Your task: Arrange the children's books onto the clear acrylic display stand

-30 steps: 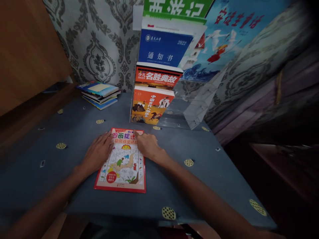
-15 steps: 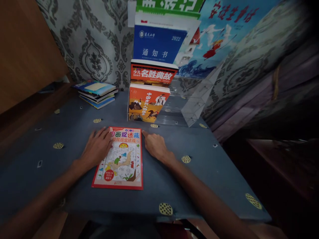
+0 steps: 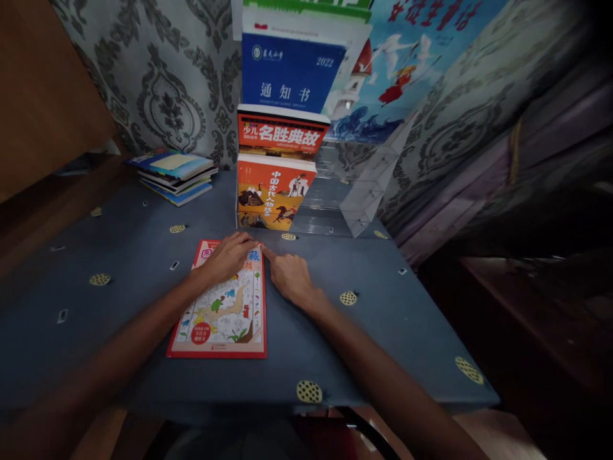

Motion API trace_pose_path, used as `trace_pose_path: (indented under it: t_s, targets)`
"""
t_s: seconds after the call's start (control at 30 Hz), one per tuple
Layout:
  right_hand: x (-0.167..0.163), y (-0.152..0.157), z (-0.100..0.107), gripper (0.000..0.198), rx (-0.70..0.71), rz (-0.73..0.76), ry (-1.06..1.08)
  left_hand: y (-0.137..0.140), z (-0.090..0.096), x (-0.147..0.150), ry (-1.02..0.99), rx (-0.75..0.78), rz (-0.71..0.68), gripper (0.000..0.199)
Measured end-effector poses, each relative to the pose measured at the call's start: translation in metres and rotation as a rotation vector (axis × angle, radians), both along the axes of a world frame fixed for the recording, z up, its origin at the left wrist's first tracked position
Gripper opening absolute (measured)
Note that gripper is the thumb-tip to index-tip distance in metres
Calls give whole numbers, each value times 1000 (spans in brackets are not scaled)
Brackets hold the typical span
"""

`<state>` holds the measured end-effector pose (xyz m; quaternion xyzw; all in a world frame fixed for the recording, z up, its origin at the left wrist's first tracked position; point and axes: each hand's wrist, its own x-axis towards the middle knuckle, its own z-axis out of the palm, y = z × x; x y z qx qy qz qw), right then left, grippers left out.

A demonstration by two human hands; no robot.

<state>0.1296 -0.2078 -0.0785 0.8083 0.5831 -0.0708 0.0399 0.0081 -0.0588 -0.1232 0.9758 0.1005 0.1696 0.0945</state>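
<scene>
Dim, cool light leaves the surface (image 3: 383, 281) muted around the fingers (image 3: 238, 245). Beyond them, the orange book cover (image 3: 261, 203) reads fairly sharp; nearer, the left forearm (image 3: 112, 345) blurs softly. Far right of the fingers sinks nearly black, with wide-angle stretching toward the edges.

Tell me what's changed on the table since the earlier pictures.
The left hand has moved right, from the book's left edge across its title toward the top right corner. The right hand has drawn back rightward off the title, its index fingertip now at that corner. The red-bordered book, book stack and clear rack stayed put.
</scene>
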Motion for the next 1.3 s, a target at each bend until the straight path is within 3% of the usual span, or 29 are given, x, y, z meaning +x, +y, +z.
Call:
trace_pose_path:
  t_s: [0.37, 0.67, 0.93, 1.17, 1.3]
  targets:
    - [-1, -21, -3, 57, -61, 43, 13, -1, -2, -3, -1, 1, 7, 34]
    - [-6, -60, -14, 58, -7, 182, 110, 0, -3, -3, 12, -6, 12, 37]
    - [-16, -88, -16, 57, -60, 307, 138, 1, -6, -3, -22, -5, 6, 37]
    - [-22, -117, -27, 54, 108, 483, 156, 2, -6, -3, -37, 47, -20, 35]
    - [-25, -127, -33, 53, 134, 523, 167, 4, -7, -3, -54, 64, -26, 35]
